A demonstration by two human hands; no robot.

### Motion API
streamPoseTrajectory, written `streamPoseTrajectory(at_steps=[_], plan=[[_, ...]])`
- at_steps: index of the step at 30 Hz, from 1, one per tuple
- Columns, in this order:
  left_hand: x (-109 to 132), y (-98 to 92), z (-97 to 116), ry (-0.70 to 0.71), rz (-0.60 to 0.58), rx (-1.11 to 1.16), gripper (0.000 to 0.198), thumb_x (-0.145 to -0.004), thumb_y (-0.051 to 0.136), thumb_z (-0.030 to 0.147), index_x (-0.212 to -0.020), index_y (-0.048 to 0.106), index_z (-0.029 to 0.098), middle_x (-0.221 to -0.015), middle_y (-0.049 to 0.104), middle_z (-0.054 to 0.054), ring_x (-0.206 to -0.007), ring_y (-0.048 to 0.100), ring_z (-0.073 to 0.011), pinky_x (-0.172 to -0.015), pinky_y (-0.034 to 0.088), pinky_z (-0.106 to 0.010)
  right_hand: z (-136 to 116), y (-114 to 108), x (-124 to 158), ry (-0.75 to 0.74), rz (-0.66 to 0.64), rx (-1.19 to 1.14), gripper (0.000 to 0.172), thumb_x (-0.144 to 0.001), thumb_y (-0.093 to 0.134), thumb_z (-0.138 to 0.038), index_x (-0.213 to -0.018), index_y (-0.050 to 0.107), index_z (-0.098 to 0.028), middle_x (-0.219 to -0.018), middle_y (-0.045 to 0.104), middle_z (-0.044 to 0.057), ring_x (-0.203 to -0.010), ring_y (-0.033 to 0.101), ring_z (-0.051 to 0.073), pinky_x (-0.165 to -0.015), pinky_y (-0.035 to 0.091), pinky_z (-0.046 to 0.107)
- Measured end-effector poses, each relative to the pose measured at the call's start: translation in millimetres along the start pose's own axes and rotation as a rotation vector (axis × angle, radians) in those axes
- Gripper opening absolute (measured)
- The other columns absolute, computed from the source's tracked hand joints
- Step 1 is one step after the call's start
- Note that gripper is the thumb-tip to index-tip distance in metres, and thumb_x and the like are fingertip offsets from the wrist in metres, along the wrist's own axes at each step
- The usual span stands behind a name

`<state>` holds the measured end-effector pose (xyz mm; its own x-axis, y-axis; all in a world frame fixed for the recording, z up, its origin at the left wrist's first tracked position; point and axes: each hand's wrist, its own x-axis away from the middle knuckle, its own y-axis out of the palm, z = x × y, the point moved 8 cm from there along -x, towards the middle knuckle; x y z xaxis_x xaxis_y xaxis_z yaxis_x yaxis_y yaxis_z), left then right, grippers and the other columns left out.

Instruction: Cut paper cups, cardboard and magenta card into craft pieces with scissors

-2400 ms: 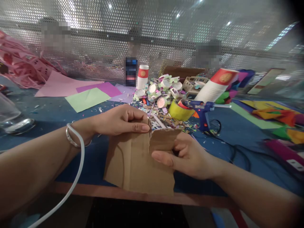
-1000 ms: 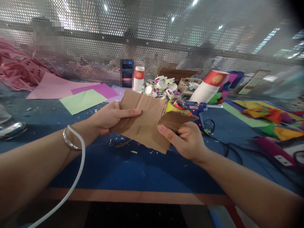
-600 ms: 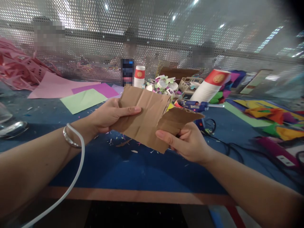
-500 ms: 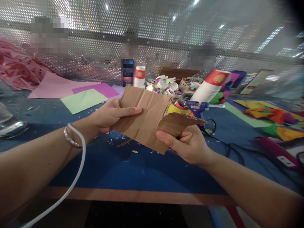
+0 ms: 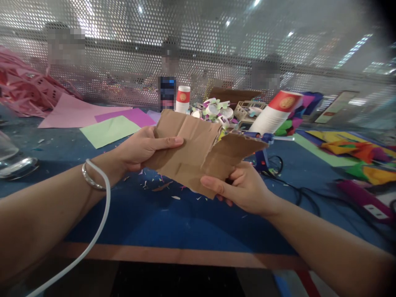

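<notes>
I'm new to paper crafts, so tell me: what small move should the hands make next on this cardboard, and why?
Probably draw the flap farther away with the right hand, the left hand steadying the cardboard: a ragged tear runs down from its top edge, while the lower part looks joined.

And here's a flat brown cardboard sheet [image 5: 184,154], matt and creased, its torn edge rough, while a round silver metal bangle [image 5: 88,178] gleams and stacked red-and-white paper cups [image 5: 272,117] look smooth!
</notes>
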<state>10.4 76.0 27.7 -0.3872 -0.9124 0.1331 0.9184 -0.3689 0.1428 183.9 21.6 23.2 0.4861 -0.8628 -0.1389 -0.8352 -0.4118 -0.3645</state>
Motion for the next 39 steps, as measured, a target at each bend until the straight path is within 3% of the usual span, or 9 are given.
streamPoseTrajectory(at_steps=[5, 8, 13, 19, 22, 25, 30, 34, 39], plan=[[1, 0.7, 1, 0.022, 0.019, 0.008, 0.033, -0.071, 0.087, 0.033, -0.097, 0.075, 0.018, -0.095, 0.078, -0.008, -0.08, 0.074, -0.0233, -0.068, 0.064, -0.033, -6, -1, 2, -0.005, 0.065, -0.009, 0.042, -0.087, 0.071, -0.038, -0.056, 0.053, -0.017, -0.042, 0.049, -0.004, -0.031, 0.039, 0.005, -0.027, 0.024, 0.019], [0, 0.6, -2, 0.002, 0.019, -0.001, 0.033, -0.071, 0.087, 0.035, -0.096, 0.075, 0.017, -0.093, 0.078, -0.008, -0.08, 0.074, -0.0248, -0.069, 0.064, -0.035, -22, -2, 3, -0.124, 0.091, 0.081, 0.043, -0.091, 0.065, -0.029, -0.053, 0.048, -0.019, -0.043, 0.045, -0.005, -0.034, 0.037, 0.005, -0.03, 0.023, 0.02], [-2, -0.6, -4, -0.005, 0.026, -0.004, 0.033, -0.07, 0.087, 0.035, -0.095, 0.075, 0.017, -0.094, 0.078, -0.009, -0.078, 0.075, -0.0241, -0.068, 0.064, -0.033, -43, -3, 5, -0.337, 0.131, 0.257, 0.032, -0.085, 0.066, -0.013, -0.057, 0.05, -0.018, -0.051, 0.046, -0.005, -0.046, 0.039, 0.006, -0.041, 0.034, 0.02], [-1, -3.9, -2, 0.01, 0.067, -0.018, 0.035, -0.072, 0.086, 0.035, -0.101, 0.074, 0.018, -0.095, 0.078, -0.008, -0.076, 0.075, -0.023, -0.065, 0.063, -0.032, -13, -7, 0, -0.098, 0.1, 0.15, 0.042, -0.086, 0.07, -0.034, -0.052, 0.053, -0.017, -0.043, 0.05, -0.003, -0.033, 0.046, 0.007, -0.03, 0.031, 0.019], [-1, -5.4, -1, 0.021, 0.079, -0.028, 0.038, -0.073, 0.086, 0.036, -0.104, 0.073, 0.017, -0.1, 0.078, -0.01, -0.079, 0.075, -0.0238, -0.068, 0.063, -0.033, -9, -4, -1, -0.056, 0.094, 0.069, 0.038, -0.083, 0.073, -0.033, -0.054, 0.054, -0.018, -0.043, 0.052, -0.003, -0.03, 0.045, 0.007, -0.027, 0.03, 0.018], [-2, -6.6, -3, 0.01, 0.088, -0.024, 0.037, -0.072, 0.086, 0.035, -0.101, 0.074, 0.016, -0.098, 0.078, -0.01, -0.079, 0.075, -0.0253, -0.069, 0.063, -0.035, -23, -2, 1, -0.179, 0.133, 0.043, 0.03, -0.087, 0.068, -0.023, -0.06, 0.055, -0.018, -0.046, 0.052, -0.005, -0.033, 0.043, 0.006, -0.031, 0.034, 0.017], [-5, -6.8, -5, 0.002, 0.087, -0.033, 0.03, -0.072, 0.086, 0.034, -0.095, 0.075, 0.017, -0.083, 0.078, -0.008, -0.071, 0.073, -0.0231, -0.065, 0.062, -0.033, -39, -2, 8, -0.374, 0.144, 0.218, 0.012, -0.082, 0.071, -0.012, -0.072, 0.065, -0.017, -0.062, 0.065, 0.0, -0.054, 0.058, 0.01, -0.052, 0.051, 0.02], [-5, -7.4, -5, -0.006, 0.078, -0.013, 0.03, -0.072, 0.086, 0.034, -0.095, 0.075, 0.017, -0.086, 0.078, -0.008, -0.073, 0.074, -0.0238, -0.065, 0.063, -0.033, -25, -7, 5, -0.262, 0.157, 0.209, 0.026, -0.086, 0.071, -0.023, -0.062, 0.063, -0.017, -0.051, 0.06, -0.001, -0.041, 0.052, 0.008, -0.038, 0.043, 0.018], [-3, -8.9, -4, 0.001, 0.078, -0.01, 0.032, -0.073, 0.086, 0.032, -0.098, 0.074, 0.016, -0.092, 0.079, -0.008, -0.073, 0.074, -0.0233, -0.065, 0.063, -0.033, -6, -7, 1, -0.053, 0.118, 0.172, 0.037, -0.078, 0.079, -0.037, -0.053, 0.064, -0.015, -0.044, 0.059, 0.0, -0.032, 0.052, 0.01, -0.03, 0.04, 0.019]])
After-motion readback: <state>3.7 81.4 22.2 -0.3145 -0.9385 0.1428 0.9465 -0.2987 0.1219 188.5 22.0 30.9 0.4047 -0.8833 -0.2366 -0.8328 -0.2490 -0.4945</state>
